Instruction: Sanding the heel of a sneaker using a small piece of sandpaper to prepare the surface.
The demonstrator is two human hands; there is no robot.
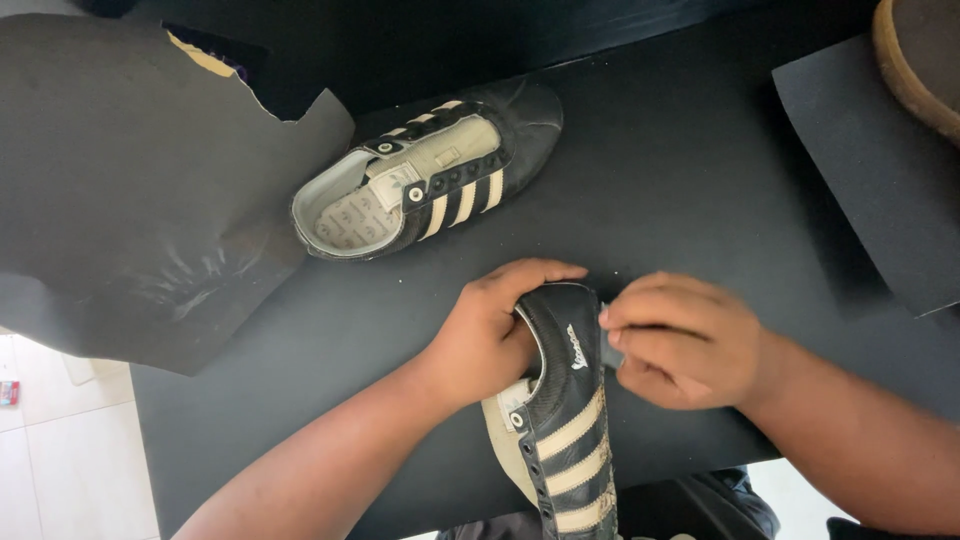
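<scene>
The black shoe with cream stripes (565,420) lay at the near edge of the black table (680,190), its heel end pointing away from the person and its toe running off the bottom of the view. The left hand (490,335) was cupped over the heel collar, thumb inside the opening and fingers curled round the back, gripping it firmly. The right hand (685,340) sat just beside the shoe's outer side, fingers pressed together and pinched on a small dark piece (610,352) held against the heel; what that piece was I could not tell.

Farther across the table the matching shoe (430,175) rested on its sole, unlaced, its pale lining showing. It partly overlapped a large dark sheet (130,190) with a torn edge, spread at the left. Another dark sheet (880,160) lay at the right, and a tan-edged round thing (915,60) sat on its far corner.
</scene>
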